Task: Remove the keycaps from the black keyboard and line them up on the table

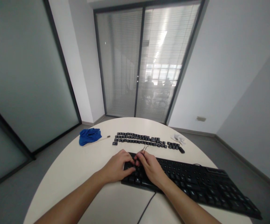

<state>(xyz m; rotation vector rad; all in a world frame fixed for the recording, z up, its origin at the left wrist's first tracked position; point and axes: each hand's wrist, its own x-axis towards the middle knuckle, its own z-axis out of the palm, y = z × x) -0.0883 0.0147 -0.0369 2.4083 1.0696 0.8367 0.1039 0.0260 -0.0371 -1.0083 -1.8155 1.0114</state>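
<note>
Black keyboard (190, 180), partly uncapped, aslant toward right edge of table (74, 168), keycaps (138, 142) rowed nearer far edge, wire puller (146, 147) above keyboard

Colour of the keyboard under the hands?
The keyboard is black; best seen in the head view.

A small office room: glazed door (118, 68) with blinds (165, 56), frosted partition (25, 68), plain walls (232, 62), rounded desk (79, 168).

Both hands (119, 167) sit close together at the keyboard (190, 179), loose keycaps (135, 142) beyond.
</note>
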